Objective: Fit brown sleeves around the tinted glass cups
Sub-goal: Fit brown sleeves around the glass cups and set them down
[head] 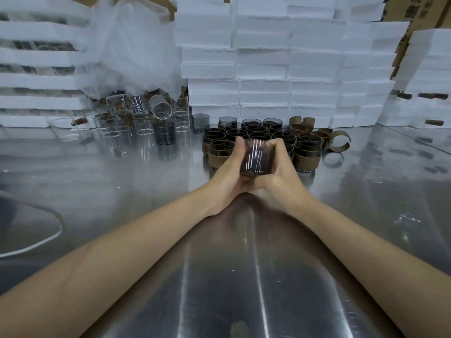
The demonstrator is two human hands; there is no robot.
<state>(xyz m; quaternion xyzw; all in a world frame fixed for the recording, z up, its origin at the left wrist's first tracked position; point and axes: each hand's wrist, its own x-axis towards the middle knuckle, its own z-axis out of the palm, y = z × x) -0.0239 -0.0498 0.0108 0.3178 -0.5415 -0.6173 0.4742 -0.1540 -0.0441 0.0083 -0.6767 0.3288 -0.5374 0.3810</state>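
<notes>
Both my hands hold one tinted glass cup (256,158) above the steel table, its base tipped toward me. My left hand (230,167) grips its left side with the thumb pointing up. My right hand (278,164) curls round its right side. Whether a brown sleeve is on this cup is hidden by my fingers. Just behind stands a cluster of tinted cups wearing brown sleeves (307,154). Loose brown sleeves (338,142) lie to the right of that cluster. Bare tinted cups (165,132) stand to its left.
Several clear glass cups (122,123) crowd the back left, under a crumpled plastic sheet (131,50). White foam boxes (268,64) are stacked along the back. A white cable (36,245) loops at the left. The steel table (244,276) reaches to the near edge.
</notes>
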